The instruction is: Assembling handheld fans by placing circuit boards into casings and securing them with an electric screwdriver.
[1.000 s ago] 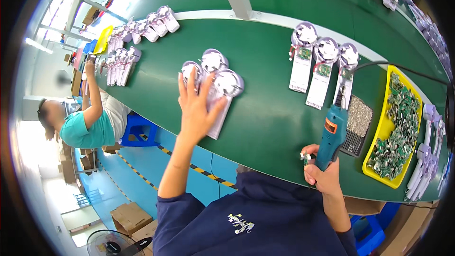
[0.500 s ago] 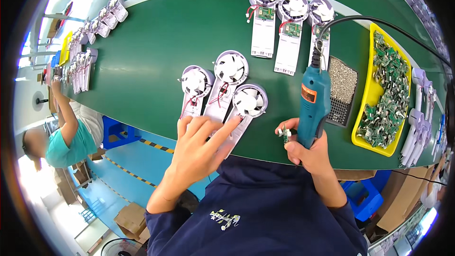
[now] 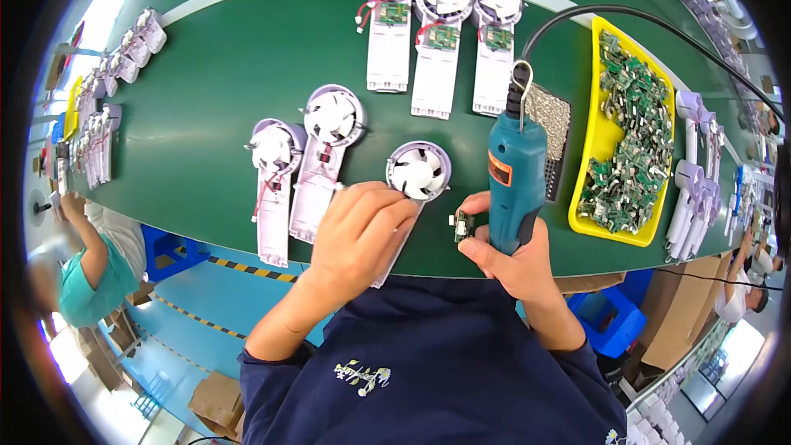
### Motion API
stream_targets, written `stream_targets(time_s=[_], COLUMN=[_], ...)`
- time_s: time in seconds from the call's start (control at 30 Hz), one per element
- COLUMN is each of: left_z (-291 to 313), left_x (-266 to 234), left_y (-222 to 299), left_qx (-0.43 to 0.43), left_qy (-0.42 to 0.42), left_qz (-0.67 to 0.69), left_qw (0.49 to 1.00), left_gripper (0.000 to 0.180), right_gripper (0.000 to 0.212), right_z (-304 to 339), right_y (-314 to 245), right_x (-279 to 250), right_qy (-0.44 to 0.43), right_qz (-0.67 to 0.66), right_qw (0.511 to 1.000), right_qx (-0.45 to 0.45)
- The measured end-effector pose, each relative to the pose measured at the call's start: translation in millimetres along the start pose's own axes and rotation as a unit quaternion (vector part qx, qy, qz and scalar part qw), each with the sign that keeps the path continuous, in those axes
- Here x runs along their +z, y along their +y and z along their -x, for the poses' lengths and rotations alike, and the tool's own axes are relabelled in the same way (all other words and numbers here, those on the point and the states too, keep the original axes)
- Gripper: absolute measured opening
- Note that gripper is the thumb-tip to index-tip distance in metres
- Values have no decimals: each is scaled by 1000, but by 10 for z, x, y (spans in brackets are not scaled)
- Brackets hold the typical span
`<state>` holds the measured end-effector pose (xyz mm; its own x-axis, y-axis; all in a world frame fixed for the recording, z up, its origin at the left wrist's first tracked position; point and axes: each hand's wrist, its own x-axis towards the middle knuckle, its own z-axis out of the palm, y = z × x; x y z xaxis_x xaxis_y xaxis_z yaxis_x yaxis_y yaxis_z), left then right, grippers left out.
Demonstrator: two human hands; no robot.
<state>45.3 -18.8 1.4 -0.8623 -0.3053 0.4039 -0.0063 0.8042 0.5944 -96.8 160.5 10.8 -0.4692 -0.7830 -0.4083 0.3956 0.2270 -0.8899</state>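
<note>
Yellow tray (image 3: pixel 604 136) at 3 o'clock on the green belt (image 3: pixel 214 82), heaped with small green circuit boards (image 3: pixel 634 140). Just left of it, touching or nearly so, a dark tray (image 3: pixel 554 119) of tiny screws, partly behind the driver.

Nearest fan half-shell (image 3: pixel 418 171) at centre: white and pale lilac, round head with white blades facing up, long handle running down toward 7 o'clock under the left hand (image 3: pixel 362 227). Left hand flat on that handle, fingers together and pressed down, fingertips just short of the round head.

Right hand (image 3: pixel 507 251) at 5 o'clock, wrapped around a teal electric screwdriver (image 3: pixel 516 173) held upright, black cable looping away toward 2 o'clock. Thumb and forefinger of the same hand pinching a small green board (image 3: pixel 463 227) just right of the fan handle.

At 9 o'clock from the held fan, two more shells (image 3: pixel 309 161) side by side, red wires showing. At 12 o'clock, three shells (image 3: pixel 441 41) in a row, each with a green board fitted below the head. Another person (image 3: pixel 91 255) at 8 o'clock beside the belt.
</note>
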Motion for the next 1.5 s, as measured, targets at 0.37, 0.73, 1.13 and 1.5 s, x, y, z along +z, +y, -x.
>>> stream_targets(time_s=[0.37, 0.73, 1.13, 1.5], left_z=[79, 222, 166, 126], left_x=[287, 365, 282, 274], left_y=[182, 104, 122, 166], left_qx=[-170, -265, -318, -334], left_qy=[129, 151, 120, 106], left_qz=[103, 216, 344, 317], left_qw=[971, 928, 875, 881], left_gripper=[22, 28, 25, 22], right_gripper=[37, 46, 29, 24], right_z=[-38, -130, -112, -180], right_y=[-27, -50, 76, 91], right_x=[-7, 276, 394, 452], right_qy=[25, 9, 152, 164], right_qz=[198, 344, 226, 233], right_qw=[971, 927, 961, 958], right_qx=[-131, -146, -47, -19])
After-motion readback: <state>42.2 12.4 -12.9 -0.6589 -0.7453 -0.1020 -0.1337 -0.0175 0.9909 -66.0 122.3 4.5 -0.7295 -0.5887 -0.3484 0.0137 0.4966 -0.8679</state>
